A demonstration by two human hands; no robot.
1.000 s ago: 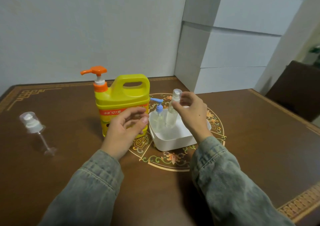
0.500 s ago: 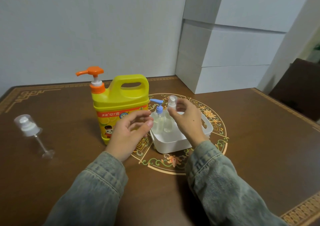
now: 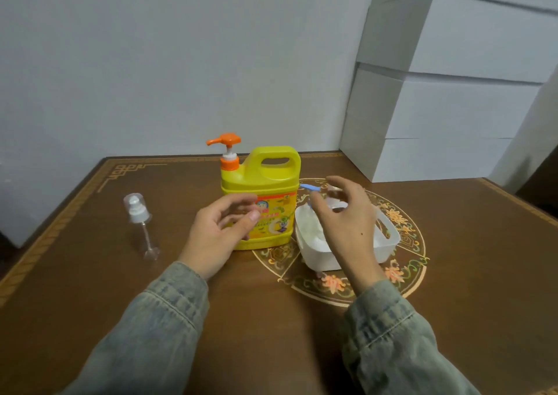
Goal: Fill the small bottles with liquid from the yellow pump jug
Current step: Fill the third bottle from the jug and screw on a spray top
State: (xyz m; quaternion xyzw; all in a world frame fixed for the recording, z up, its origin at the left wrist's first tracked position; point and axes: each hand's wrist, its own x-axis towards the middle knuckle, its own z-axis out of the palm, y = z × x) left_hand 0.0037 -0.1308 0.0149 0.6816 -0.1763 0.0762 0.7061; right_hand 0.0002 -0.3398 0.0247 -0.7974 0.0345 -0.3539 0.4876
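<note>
The yellow pump jug (image 3: 265,180) with an orange pump head (image 3: 225,140) stands upright mid-table. Right of it sits a white basket (image 3: 389,239) holding a small bottle with a blue pump (image 3: 309,187) and a small clear bottle, of which only the cap (image 3: 333,188) shows between my fingers. My right hand (image 3: 347,225) hovers over the basket with its fingers spread, hiding most of both bottles. My left hand (image 3: 220,231) floats in front of the jug's label, loosely curled and holding nothing.
A clear spray-pump top with its dip tube (image 3: 137,213) lies on the brown table (image 3: 90,289) at the left. Stacked white boxes (image 3: 437,116) stand at the back right. A dark chair (image 3: 540,180) is at the right edge.
My right hand lowered the clear bottle into the basket beside the blue-pump bottle and spread its fingers. My head moved back and to the right, so everything sits further right in view.
</note>
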